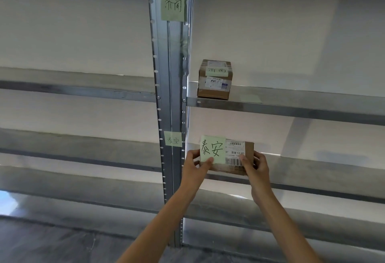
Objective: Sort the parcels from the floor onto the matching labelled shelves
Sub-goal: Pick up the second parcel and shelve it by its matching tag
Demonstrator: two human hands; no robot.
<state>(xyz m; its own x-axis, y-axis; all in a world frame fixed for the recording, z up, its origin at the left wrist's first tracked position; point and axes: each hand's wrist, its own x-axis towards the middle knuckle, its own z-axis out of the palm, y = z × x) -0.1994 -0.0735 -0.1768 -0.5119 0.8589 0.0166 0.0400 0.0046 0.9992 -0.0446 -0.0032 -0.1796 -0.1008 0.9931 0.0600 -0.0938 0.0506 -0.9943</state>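
Observation:
A small cardboard parcel [235, 156] with a green note reading 泰安 and a barcode label is held at the left end of the lower right shelf [312, 181]. My left hand [194, 166] grips its left edge and my right hand [257, 168] grips its right edge. Whether the parcel rests on the shelf I cannot tell. On the upright post [170, 104] beside it hangs a matching green 泰安 label [173, 139]. One shelf up [291, 105] stands a second cardboard parcel [215, 79] with a 济南 note, below a 济南 label [173, 4] on the post.
Metal shelving fills the view, with more shelf levels [77, 91] left of the post. A loose green note [250, 98] lies on the upper shelf right of the second parcel. A white wall is behind. Dark grey floor [52, 248] shows at the bottom left.

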